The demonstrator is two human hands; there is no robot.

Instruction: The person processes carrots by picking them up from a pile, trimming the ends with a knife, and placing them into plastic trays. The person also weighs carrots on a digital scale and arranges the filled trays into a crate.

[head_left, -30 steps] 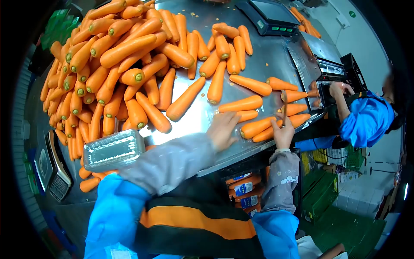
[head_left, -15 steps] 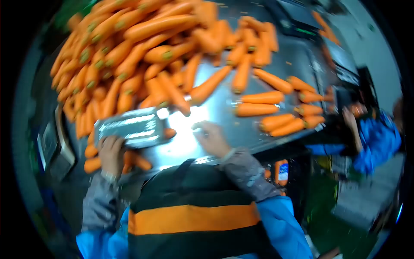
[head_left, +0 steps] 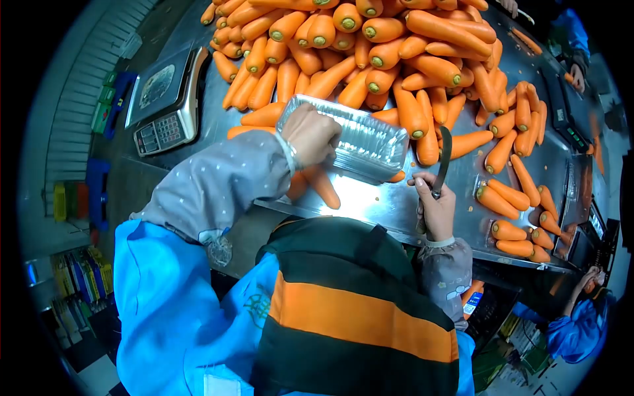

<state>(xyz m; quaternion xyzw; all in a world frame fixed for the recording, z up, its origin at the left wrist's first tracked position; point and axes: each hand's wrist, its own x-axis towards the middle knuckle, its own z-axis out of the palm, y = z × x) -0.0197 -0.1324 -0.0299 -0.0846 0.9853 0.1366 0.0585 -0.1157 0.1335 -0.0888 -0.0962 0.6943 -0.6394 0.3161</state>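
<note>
My left hand (head_left: pixel 310 136) is closed over the left end of a clear plastic tray (head_left: pixel 370 142), fingers curled at its rim; the fingertips are hidden. The tray sits at the near edge of a heap of carrots (head_left: pixel 389 59), and no carrot shows inside it. Just right of the tray, my right hand (head_left: pixel 437 206) grips a knife (head_left: pixel 446 155) with a curved dark blade pointing up and away from me. Beside my left wrist, a loose carrot (head_left: pixel 321 187) lies partly under the tray.
A weighing scale (head_left: pixel 165 102) stands on the left of the metal table (head_left: pixel 389 210). Trayed carrots (head_left: pixel 505 198) lie on the right, near another dark scale (head_left: pixel 564 112). A co-worker in blue (head_left: pixel 578 327) is at lower right; another person's hand (head_left: pixel 577 78) shows at upper right.
The view has turned, so the heap sits further right and the left scale shows fully. My left hand has moved over the tray. A knife now shows clearly in my right hand.
</note>
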